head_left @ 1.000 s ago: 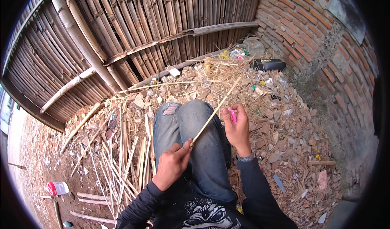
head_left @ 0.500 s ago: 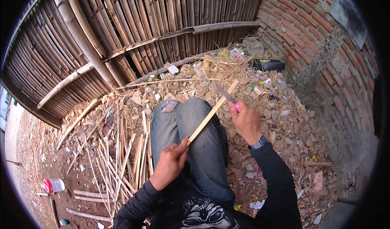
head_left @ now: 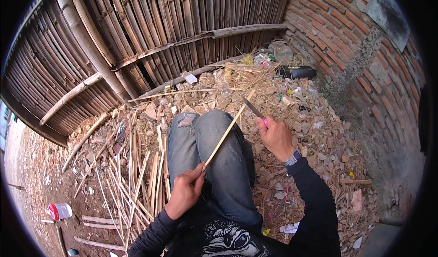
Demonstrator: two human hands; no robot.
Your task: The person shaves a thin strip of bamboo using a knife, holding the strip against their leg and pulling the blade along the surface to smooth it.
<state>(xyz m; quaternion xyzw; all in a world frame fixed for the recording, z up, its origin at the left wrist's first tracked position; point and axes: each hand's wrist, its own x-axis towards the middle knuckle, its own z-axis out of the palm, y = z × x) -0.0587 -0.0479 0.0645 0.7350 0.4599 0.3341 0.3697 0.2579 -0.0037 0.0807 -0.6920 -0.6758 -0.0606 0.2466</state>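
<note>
A pale bamboo strip [head_left: 224, 134] slants up and away across my jeans-covered knees. My left hand [head_left: 185, 188] pinches its near end above my lap. In my right hand [head_left: 276, 136] is a knife [head_left: 253, 107] with a pink handle, its blade pointing up and left. The blade tip lies close to the strip's far end; whether they touch I cannot tell. Most of the knife's handle is hidden in my fist.
Many split bamboo strips [head_left: 137, 184] lie in a heap left of my legs. Beyond my knees spreads rubble with straw [head_left: 237, 76]. A bamboo fence [head_left: 173, 19] and a brick wall [head_left: 337, 24] close off the back and right. A red-lidded clear tub [head_left: 59, 211] lies at lower left.
The strip has turned so that a narrower side shows, and my left hand has shifted slightly left and nearer. The knife stays by the strip's far end, its blade angled a little more steeply.
</note>
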